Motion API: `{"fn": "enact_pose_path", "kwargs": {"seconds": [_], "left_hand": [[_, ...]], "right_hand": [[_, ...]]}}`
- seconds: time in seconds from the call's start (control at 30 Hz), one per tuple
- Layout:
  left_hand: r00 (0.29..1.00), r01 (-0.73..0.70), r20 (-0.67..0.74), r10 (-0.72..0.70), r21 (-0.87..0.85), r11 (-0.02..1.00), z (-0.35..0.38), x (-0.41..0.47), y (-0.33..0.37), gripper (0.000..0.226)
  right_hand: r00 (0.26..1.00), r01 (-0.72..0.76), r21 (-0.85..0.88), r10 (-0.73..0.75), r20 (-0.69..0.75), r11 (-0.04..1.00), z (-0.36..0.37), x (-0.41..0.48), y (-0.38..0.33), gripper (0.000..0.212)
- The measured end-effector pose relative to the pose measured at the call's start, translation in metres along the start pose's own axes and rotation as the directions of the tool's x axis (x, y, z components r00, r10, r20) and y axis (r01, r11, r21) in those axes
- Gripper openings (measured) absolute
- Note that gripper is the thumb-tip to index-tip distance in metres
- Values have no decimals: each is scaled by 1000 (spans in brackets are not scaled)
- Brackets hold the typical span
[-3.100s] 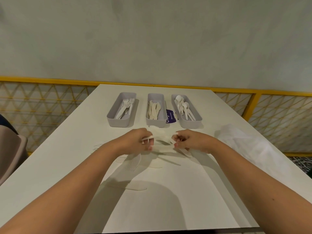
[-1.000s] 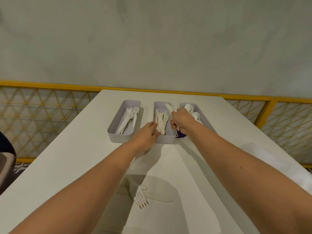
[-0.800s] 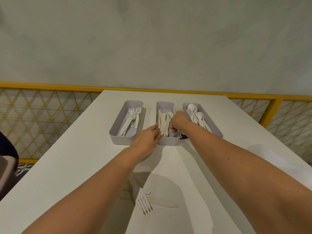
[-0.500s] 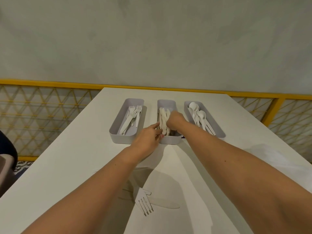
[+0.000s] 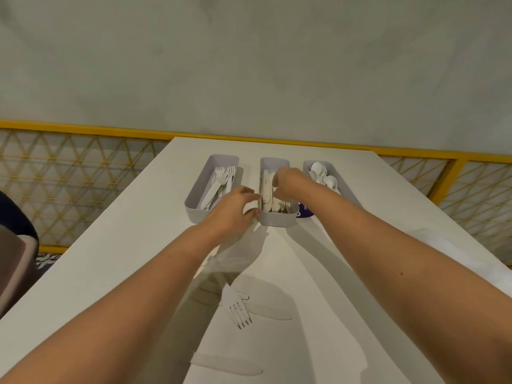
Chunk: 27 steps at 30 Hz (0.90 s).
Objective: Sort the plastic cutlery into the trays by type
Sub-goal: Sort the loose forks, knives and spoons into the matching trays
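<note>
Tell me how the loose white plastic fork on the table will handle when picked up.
The white plastic fork looks thin: probably light, slightly bendy. Flat on the smooth white table, it may slide when pushed.

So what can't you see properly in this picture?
All in the head view:
- Whether the right hand holds a knife: its fingertips dip into the middle tray, hidden behind its own knuckles.
- The purple label: the right forearm covers most of it, and the print is too small to read.
- The right tray: the forearm hides its near end.
- The left hand: blur hides its grip at the tray corner.
</note>
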<state>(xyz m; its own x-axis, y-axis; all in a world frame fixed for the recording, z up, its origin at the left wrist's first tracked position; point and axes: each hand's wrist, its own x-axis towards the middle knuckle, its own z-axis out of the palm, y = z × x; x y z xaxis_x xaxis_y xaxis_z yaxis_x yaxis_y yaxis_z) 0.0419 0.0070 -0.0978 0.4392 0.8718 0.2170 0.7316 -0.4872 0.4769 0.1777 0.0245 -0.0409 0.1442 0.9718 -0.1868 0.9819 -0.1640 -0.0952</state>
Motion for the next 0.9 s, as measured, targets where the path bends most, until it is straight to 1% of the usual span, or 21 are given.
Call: {"fn": "enact_pose_path", "kwargs": {"seconds": [0.03, 0.1, 0.17, 0.2, 0.33, 0.4, 0.43, 0.5, 0.57, 0.63, 0.7, 0.77, 0.83, 0.9], "left_hand": [[1000, 13, -1, -13, -24, 1000, -6, -5, -1, 37], [999, 45, 7, -44, -69, 997, -19, -16, -5, 31], [998, 66, 7, -66, -95, 993, -29, -28, -12, 25], [997, 73, 5, -73, -99, 992, -33, -34, -16, 22], [992, 127, 28, -126, -57, 990, -47, -54, -34, 16], [989, 142, 55, -141, -22, 990, -54, -64, -43, 14], [986, 152, 64, -151, -12, 988, -57, -69, -47, 13], [981, 184, 66, -184, -2, 983, -63, -80, -56, 13], [973, 213, 83, -214, 23, 977, -67, -90, -65, 16], [957, 232, 167, -239, 57, 971, -68, -99, -71, 25], [925, 243, 285, -253, 69, 968, -66, -105, -74, 38], [894, 233, 372, -248, 85, 969, -64, -110, -75, 50], [884, 215, 401, -241, 110, 970, -63, -112, -77, 56], [895, 196, 384, -228, 122, 973, -61, -113, -78, 55]], "right_hand": [[1000, 22, 10, -22, 12, 1000, -1, -7, -2, 27], [995, 85, 94, -89, 34, 992, 1, -22, -6, 34], [983, 168, 215, -179, 33, 962, 5, -38, -11, 31], [977, 199, 237, -212, 30, 951, 8, -45, -14, 29], [935, 309, 245, -341, 99, 919, 24, -63, -27, 21], [904, 381, 250, -415, 100, 890, 32, -71, -32, 13], [883, 428, 246, -460, 89, 870, 36, -76, -35, 13], [828, 527, 222, -554, 85, 821, 45, -83, -38, 24], [775, 604, 153, -621, 113, 782, 54, -87, -41, 33], [745, 646, 87, -651, 148, 759, 62, -88, -44, 37], [735, 662, 44, -659, 159, 749, 67, -90, -46, 38], [736, 664, 20, -658, 158, 747, 69, -91, -46, 35], [736, 668, -1, -659, 154, 745, 70, -92, -45, 30], [738, 667, -15, -658, 150, 744, 72, -93, -41, 25]]}}
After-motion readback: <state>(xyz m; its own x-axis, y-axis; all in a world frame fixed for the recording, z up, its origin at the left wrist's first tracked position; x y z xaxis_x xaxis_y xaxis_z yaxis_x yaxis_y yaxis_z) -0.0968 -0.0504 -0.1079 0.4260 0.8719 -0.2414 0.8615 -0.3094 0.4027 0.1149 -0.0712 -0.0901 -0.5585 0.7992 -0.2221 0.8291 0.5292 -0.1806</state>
